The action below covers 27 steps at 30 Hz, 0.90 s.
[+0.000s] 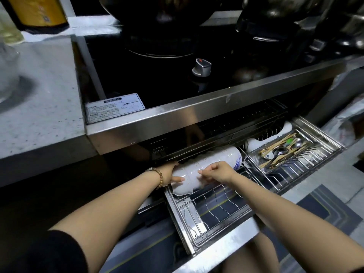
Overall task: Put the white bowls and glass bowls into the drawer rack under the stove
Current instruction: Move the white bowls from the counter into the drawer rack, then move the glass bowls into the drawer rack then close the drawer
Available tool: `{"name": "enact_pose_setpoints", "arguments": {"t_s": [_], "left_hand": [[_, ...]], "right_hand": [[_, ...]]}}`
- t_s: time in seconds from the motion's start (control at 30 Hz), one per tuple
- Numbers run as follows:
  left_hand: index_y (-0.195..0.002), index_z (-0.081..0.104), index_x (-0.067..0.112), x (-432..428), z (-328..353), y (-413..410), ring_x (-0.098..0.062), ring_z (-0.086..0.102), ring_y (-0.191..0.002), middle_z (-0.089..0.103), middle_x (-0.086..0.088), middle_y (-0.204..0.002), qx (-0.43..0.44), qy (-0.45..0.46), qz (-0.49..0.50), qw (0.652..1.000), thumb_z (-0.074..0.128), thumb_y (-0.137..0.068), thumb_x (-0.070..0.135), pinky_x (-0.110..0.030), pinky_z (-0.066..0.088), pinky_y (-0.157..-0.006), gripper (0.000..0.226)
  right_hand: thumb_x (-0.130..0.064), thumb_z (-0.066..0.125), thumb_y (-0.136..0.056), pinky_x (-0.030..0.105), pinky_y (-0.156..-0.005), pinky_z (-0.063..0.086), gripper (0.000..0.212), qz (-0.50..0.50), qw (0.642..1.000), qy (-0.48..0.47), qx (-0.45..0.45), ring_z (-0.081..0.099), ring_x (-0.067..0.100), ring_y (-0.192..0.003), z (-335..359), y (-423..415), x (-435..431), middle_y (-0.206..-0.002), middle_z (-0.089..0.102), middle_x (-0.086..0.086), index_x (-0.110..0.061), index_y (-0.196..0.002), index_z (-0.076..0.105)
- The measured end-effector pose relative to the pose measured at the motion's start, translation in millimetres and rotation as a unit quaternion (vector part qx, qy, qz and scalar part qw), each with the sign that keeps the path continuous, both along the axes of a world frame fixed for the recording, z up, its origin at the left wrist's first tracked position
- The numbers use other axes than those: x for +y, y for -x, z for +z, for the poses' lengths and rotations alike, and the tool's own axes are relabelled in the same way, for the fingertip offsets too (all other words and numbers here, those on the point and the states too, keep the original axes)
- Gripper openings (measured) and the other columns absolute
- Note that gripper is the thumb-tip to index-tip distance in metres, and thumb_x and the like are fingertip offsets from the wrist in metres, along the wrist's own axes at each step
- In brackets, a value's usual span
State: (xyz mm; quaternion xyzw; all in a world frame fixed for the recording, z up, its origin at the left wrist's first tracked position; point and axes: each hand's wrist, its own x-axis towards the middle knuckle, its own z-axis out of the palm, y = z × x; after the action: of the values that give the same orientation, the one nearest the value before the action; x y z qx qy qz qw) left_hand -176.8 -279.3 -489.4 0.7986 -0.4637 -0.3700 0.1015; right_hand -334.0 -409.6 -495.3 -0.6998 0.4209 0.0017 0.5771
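At the far left a pale speckled stone worktop (39,91) carries a dark bottle with a yellow label (37,12), whose print is too blurred to read. Next to it lies the black glass stove top (157,79), with a white sticker (115,107) on its near left corner covered in small printed text that cannot be made out, and a silver control knob with a red mark (201,67) further right. Under the stove's steel front edge the stainless-steel wire drawer rack (216,201) stands pulled out. A stack of white bowls lying on its side (206,166) rests across the rack's rear left part, the rightmost bowl showing a blue painted pattern. The left hand (171,174), with a brown bead bracelet (157,177) on the wrist, presses against the stack's left end, thumb laid along its side. The right hand (218,171) sits on top of the stack, fingers curled loosely with the fingertips touching the bowls. To the right, a mesh tray of wooden chopsticks and metal spoons (279,152) sits in the rack.
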Motion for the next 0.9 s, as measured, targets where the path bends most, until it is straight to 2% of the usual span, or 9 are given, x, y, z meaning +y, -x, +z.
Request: {"name": "enact_pose_setpoints", "arguments": {"t_s": [0.07, 0.17, 0.27, 0.37, 0.43, 0.53, 0.8, 0.87, 0.9], "left_hand": [[-0.145, 0.023, 0.008, 6, 9, 3, -0.024, 0.034, -0.136, 0.030, -0.010, -0.151, -0.003, 0.005, -0.003, 1.000, 0.059, -0.088, 0.035, -0.025, 0.027, -0.108, 0.074], [-0.144, 0.025, 0.006, 13, 27, 8, -0.025, 0.036, -0.136, 0.033, -0.012, -0.150, 0.002, 0.029, 0.004, 1.000, 0.060, -0.087, 0.035, -0.027, 0.029, -0.110, 0.073], [-0.143, 0.030, 0.006, 20, 48, 19, -0.022, 0.041, -0.133, 0.039, -0.012, -0.147, -0.002, 0.067, -0.006, 0.998, 0.061, -0.086, 0.038, -0.026, 0.032, -0.108, 0.072], [-0.141, 0.034, 0.010, 23, 74, 31, -0.018, 0.043, -0.131, 0.044, -0.008, -0.143, -0.021, 0.104, -0.032, 0.994, 0.059, -0.086, 0.042, -0.023, 0.032, -0.105, 0.069], [-0.140, 0.037, 0.014, 28, 101, 38, -0.018, 0.045, -0.129, 0.046, -0.006, -0.142, -0.046, 0.143, -0.056, 0.987, 0.056, -0.086, 0.046, -0.026, 0.033, -0.108, 0.066], [-0.140, 0.036, 0.018, 42, 150, 43, -0.016, 0.046, -0.126, 0.047, -0.002, -0.141, -0.075, 0.215, -0.082, 0.970, 0.053, -0.087, 0.048, -0.025, 0.036, -0.105, 0.062], [-0.140, 0.034, 0.025, 109, 283, 28, -0.008, 0.046, -0.125, 0.045, 0.006, -0.141, -0.161, 0.371, -0.092, 0.910, 0.051, -0.083, 0.056, -0.015, 0.036, -0.093, 0.066], [-0.141, 0.031, 0.028, 131, 308, 18, -0.007, 0.042, -0.128, 0.042, 0.009, -0.144, -0.202, 0.381, -0.085, 0.898, 0.045, -0.079, 0.064, -0.018, 0.034, -0.096, 0.073], [-0.142, 0.030, 0.028, 142, 319, 11, -0.008, 0.040, -0.130, 0.040, 0.009, -0.145, -0.219, 0.384, -0.078, 0.894, 0.044, -0.079, 0.064, -0.021, 0.034, -0.100, 0.074]], "right_hand": [[-0.017, 0.074, -0.079, 0.029, -0.070, 0.047, 0.024, 0.005, 1.000, 0.003, -0.008, 0.056, 0.018, -0.060, 15, 10, 0, -0.061, 0.060, 0.007, -0.011, -0.060, 0.062], [-0.018, 0.071, -0.082, 0.020, -0.066, 0.052, 0.012, -0.002, 1.000, 0.006, -0.025, 0.062, 0.017, -0.071, 37, 30, 3, -0.081, 0.067, 0.011, -0.012, -0.072, 0.065], [-0.022, 0.068, -0.085, 0.009, -0.057, 0.047, 0.013, -0.012, 0.998, 0.050, -0.042, 0.061, 0.015, -0.080, 61, 53, 11, -0.091, 0.066, 0.007, -0.011, -0.093, 0.068], [-0.022, 0.066, -0.086, 0.018, -0.083, 0.049, 0.037, -0.019, 0.992, 0.109, -0.067, 0.058, 0.013, -0.098, 89, 71, 20, -0.115, 0.064, 0.007, -0.008, -0.120, 0.061], [-0.022, 0.065, -0.087, 0.028, -0.097, 0.046, 0.042, -0.022, 0.986, 0.141, -0.089, 0.056, 0.014, -0.110, 117, 82, 28, -0.125, 0.059, 0.006, -0.011, -0.127, 0.056], [-0.025, 0.064, -0.087, 0.027, -0.103, 0.041, 0.048, -0.017, 0.974, 0.189, -0.126, 0.051, 0.013, -0.123, 161, 90, 37, -0.134, 0.052, 0.001, -0.019, -0.133, 0.051], [-0.037, 0.065, -0.083, 0.031, -0.110, 0.034, 0.053, 0.029, 0.922, 0.322, -0.215, 0.042, 0.009, -0.131, 272, 58, 69, -0.141, 0.047, -0.009, -0.032, -0.133, 0.048], [-0.042, 0.065, -0.082, 0.029, -0.108, 0.034, 0.055, 0.058, 0.913, 0.335, -0.224, 0.038, 0.007, -0.132, 293, 41, 85, -0.141, 0.044, -0.016, -0.038, -0.133, 0.046], [-0.044, 0.065, -0.082, 0.023, -0.104, 0.036, 0.055, 0.074, 0.909, 0.339, -0.230, 0.036, 0.005, -0.132, 302, 32, 93, -0.139, 0.043, -0.019, -0.041, -0.133, 0.046]]}}
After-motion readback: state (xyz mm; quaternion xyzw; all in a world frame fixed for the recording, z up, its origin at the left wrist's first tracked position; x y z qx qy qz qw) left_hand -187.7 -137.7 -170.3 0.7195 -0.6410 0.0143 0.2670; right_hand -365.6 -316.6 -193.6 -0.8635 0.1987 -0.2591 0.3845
